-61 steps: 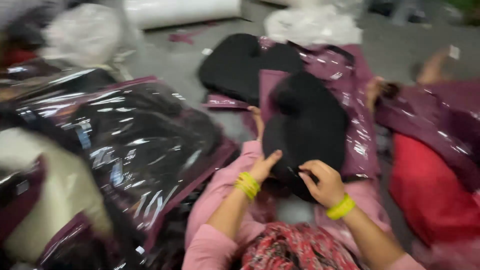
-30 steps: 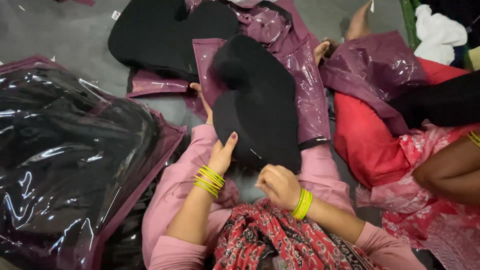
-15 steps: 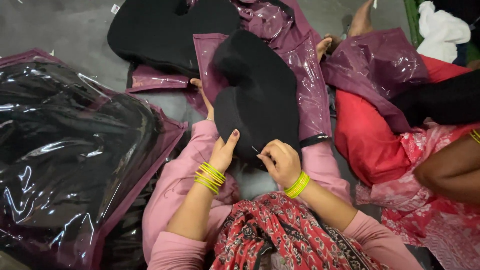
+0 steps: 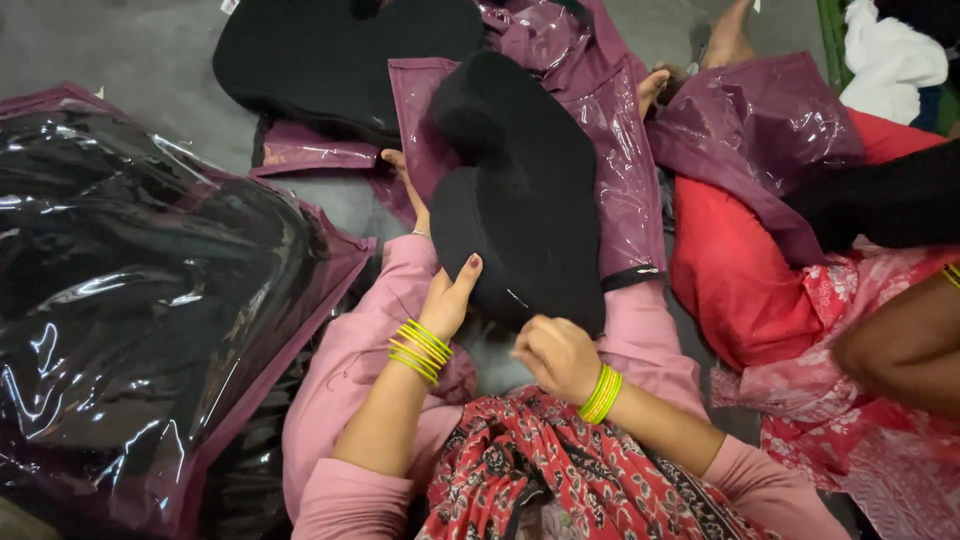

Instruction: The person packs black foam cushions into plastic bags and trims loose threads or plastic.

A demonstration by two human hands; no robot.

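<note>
Left hand point(image 4: 448, 300) pressed flat against the near left edge of a black cushion point(image 4: 520, 210), fingers spread and open, thumb up along the side; a steadying touch, not a clamp. Right hand point(image 4: 553, 355) curled shut at the cushion's near bottom edge, pinching either the fabric or a small pale thread or tag there; which one is too small to tell. Cushion lies mid-frame across the person's pink-trousered lap point(image 4: 350, 350), its far end sitting on a maroon plastic cover point(image 4: 610, 130) with a clear glossy face. Yellow-green bangles point(image 4: 420, 350) on both wrists. Upper left of frame: a second black cushion point(image 4: 330, 55) on another maroon cover, on the grey floor point(image 4: 110, 45). Left edge of frame: a large clear-fronted maroon bag point(image 4: 150, 300) stuffed with dark pieces. Right side: another person in red patterned clothing point(image 4: 850, 390), forearm at the far right edge, a crumpled maroon cover over their lap. Judgement: step in hand looks like checking or trimming the cushion's near edge before it goes into its cover. Next move would call for a firm hold with both hands on the cushion, and the cover's mouth held open.
</note>
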